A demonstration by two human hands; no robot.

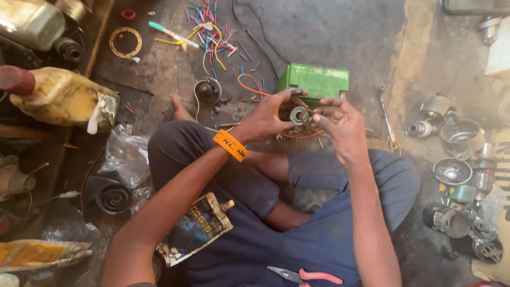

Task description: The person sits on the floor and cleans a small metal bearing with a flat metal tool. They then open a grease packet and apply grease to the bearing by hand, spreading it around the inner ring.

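Left hand [268,118] and right hand [340,125] both pinch a small metal ring [299,115] above the lap: the part is apparently being fitted or inspected, which calls for steady turning. Pliers [305,276] lie nearest; a green box [313,81] sits on the floor beyond.

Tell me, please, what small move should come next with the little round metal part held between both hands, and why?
Probably steady the small round metal ring-shaped part in the left hand and let the right hand fingertips keep working its centre: both hands pinch it above the lap, before the green rectangular box.
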